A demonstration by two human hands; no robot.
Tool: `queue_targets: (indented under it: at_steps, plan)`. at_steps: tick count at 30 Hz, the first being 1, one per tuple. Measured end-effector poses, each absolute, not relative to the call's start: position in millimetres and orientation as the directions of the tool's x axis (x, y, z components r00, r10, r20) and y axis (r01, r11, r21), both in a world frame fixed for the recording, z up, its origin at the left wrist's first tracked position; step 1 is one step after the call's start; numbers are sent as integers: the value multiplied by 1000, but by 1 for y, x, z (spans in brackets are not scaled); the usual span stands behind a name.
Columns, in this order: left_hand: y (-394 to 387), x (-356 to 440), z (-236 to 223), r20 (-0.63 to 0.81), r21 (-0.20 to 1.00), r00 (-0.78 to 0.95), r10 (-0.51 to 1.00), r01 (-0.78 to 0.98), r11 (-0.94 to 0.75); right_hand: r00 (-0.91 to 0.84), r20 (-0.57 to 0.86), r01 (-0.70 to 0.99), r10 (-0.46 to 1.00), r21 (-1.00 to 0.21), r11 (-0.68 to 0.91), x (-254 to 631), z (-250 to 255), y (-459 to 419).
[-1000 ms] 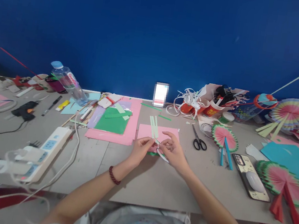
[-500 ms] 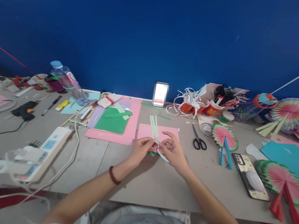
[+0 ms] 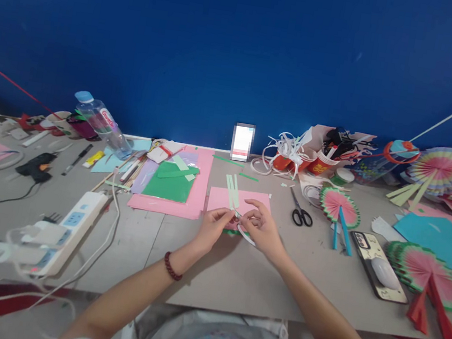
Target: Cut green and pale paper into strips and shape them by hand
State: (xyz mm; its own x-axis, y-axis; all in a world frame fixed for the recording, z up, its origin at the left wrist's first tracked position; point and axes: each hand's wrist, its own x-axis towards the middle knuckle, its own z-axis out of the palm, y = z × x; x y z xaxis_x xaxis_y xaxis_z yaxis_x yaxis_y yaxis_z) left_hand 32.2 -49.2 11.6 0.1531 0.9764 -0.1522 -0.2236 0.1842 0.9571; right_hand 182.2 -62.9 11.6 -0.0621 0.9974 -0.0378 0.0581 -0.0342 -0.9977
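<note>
Just in front of a pink sheet (image 3: pixel 262 202), the fingertips of my two hands nearly meet. My left hand (image 3: pixel 215 225) is closed in a pinch at a small pale end. The pinch of my right hand (image 3: pixel 260 231) holds a thin white strip (image 3: pixel 245 235), which curves down below its fingers. What lies right between the fingertips is partly hidden. Pale green paper strips (image 3: pixel 232 191) lie on the pink sheet just beyond my hands. Green paper shows along the near edge of that sheet, under my fingers.
Black-handled scissors (image 3: pixel 302 216) lie to the right, near a pink paper fan (image 3: pixel 340 207) and a phone (image 3: pixel 365 258) with a mouse on it. Cups (image 3: pixel 323 164) stand behind. Leftward are a green paper pack (image 3: pixel 168 186), a bottle (image 3: pixel 107 123) and a power strip (image 3: pixel 72 231).
Both hands keep the same pinched pose at the same spot, with at most a slight shift of the fingers. The view has moved very slightly.
</note>
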Motion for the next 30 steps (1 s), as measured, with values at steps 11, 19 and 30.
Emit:
queue_targets:
  at_steps: [11,19,30]
  plan:
    - [-50,32,14,-12,984,214,977,-171,49,-55,-32,80,998,-996,-28,183,9,-62]
    - [-46,30,9,-61,982,90,994,-175,76,-115,-36,123,993,-992,-22,184,5,-63]
    - [-44,29,10,-125,979,7,992,-160,125,-71,-13,124,997,-992,-4,182,2,-61]
